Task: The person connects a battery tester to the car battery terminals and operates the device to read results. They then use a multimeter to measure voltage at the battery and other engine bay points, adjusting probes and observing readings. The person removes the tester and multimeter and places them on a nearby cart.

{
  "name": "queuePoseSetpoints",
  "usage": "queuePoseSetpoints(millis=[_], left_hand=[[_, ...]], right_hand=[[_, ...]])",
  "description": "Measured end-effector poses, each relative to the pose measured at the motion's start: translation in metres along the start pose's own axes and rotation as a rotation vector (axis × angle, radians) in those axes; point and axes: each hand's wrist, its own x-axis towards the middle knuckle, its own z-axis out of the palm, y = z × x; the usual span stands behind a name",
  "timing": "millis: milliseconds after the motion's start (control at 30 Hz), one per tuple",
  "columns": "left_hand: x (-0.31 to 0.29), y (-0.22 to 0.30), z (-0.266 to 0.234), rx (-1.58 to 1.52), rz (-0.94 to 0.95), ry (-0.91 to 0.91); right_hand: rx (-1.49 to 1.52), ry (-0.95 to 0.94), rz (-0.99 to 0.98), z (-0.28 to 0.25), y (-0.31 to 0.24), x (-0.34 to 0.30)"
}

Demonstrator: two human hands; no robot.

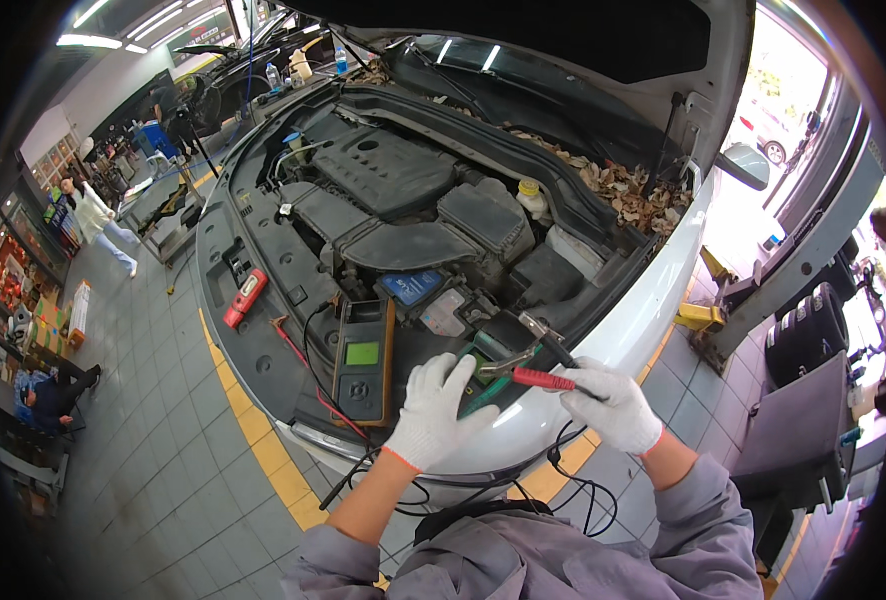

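White knit gloves cover both my hands. My right hand (pixel 613 405) is closed around battery clamps, one with a red handle (pixel 543 379) and one with a black handle (pixel 548 338); their metal jaws point left. My left hand (pixel 433 412) has its fingers apart at the edge of a dark device with green sides (pixel 481 366), partly hidden by the hand and clamps. Just left of that hand lies a battery tester (pixel 365 360) with a lit green screen and round keypad. A red handheld tool (pixel 246 298) rests on the front trim farther left.
An open engine bay holds a black engine cover (pixel 383 165), a blue-topped battery (pixel 413 287) and a yellow-capped reservoir (pixel 532 195). Black cables (pixel 588 487) hang over the white front edge. A grey lift post (pixel 793 280) and tyres (pixel 808 335) stand right; people are at left.
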Motion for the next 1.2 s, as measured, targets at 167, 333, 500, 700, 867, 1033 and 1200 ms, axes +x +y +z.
queuePoseSetpoints(millis=[167, 333, 500, 700, 867, 1033, 1200], left_hand=[[-0.017, 0.023, -0.002, -0.512, 0.015, 0.067], [-0.034, 0.048, 0.005, -1.62, -0.487, 0.043], [-0.042, 0.037, -0.009, -2.118, -0.628, 0.171], [-0.046, 0.04, -0.017, -1.942, -0.576, 0.016], [-0.053, 0.033, -0.017, -1.82, -0.676, 0.058], [-0.053, 0.028, -0.009, -1.733, -0.493, 0.154], [-0.054, 0.027, -0.007, -1.725, -0.467, 0.124]], right_hand=[[-0.274, -0.058, -0.182, 0.024, 0.011, -0.004], [-0.392, -0.203, -0.285, 0.049, 0.003, -0.009], [-0.264, -0.056, -0.286, 0.037, -0.016, -0.003], [-0.197, -0.316, 0.049, 0.043, -0.041, 0.002], [-0.325, -0.484, 0.167, 0.042, -0.052, 0.022], [-0.329, -0.436, 0.2, 0.05, -0.054, 0.035], [-0.355, -0.319, 0.153, 0.065, -0.061, 0.051]])
